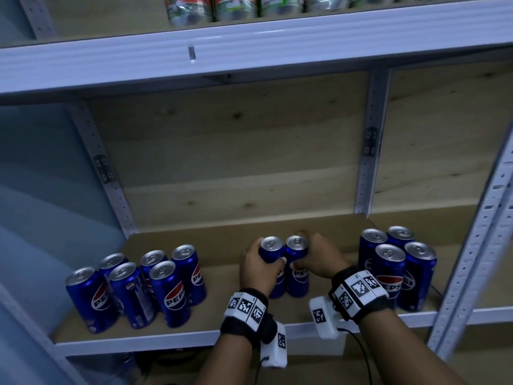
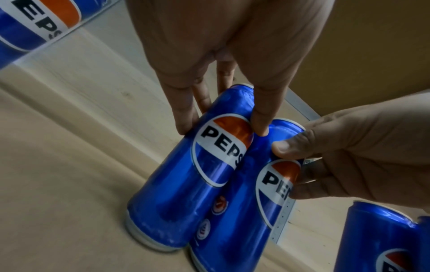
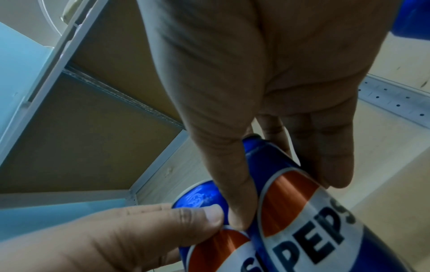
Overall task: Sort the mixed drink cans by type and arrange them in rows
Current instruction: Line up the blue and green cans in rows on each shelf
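Cans fill the wooden shelf in three clusters: six Pepsi cans at left, four at right, two upright in the middle, touching. The left hand grips the left can near its top; the right hand grips the right can likewise. Green-and-red cans stand on the shelf above.

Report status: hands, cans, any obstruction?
Left hand grips one Pepsi can, right hand grips its neighbour. Both cans upright on shelf, touching. Pepsi groups flank both sides; nothing between.
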